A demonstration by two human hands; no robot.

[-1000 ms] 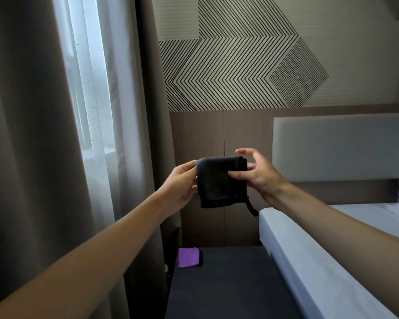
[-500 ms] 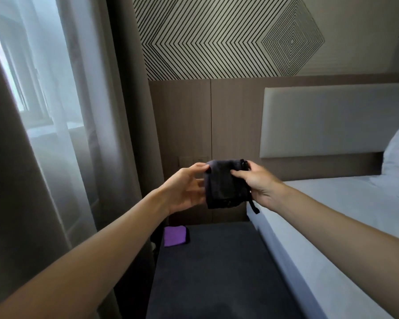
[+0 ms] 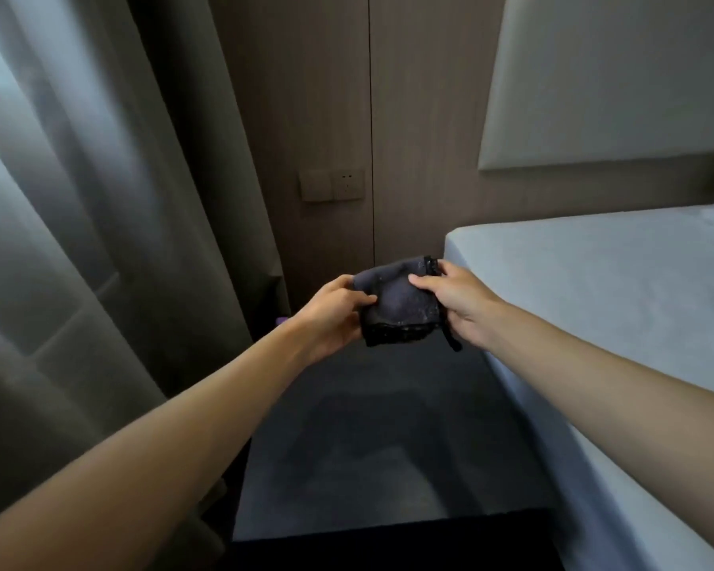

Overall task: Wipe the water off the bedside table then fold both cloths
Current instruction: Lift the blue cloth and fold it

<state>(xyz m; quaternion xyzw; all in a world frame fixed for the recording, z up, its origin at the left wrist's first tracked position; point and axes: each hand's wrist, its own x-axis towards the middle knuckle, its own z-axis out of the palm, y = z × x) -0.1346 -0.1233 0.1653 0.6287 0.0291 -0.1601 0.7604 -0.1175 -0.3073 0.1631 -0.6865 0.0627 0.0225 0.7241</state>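
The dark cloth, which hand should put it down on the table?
Probably the left hand: it cups the cloth from beneath, over the table. The right hand only pinches the top edge, bedside.

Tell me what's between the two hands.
The folded dark cloth, gripped by the left hand and right hand on either side, in the head view.

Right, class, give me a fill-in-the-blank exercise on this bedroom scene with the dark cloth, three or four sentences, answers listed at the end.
1. The dark cloth is gripped by ____ hands at once.
2. The right hand holds the cloth's edge nearest the ____.
3. The cloth is held in the air above the dark bedside ____.
4. On the wall behind the left hand sits a power socket, and beside it hangs a ____.

Missing words: both; bed; table; curtain
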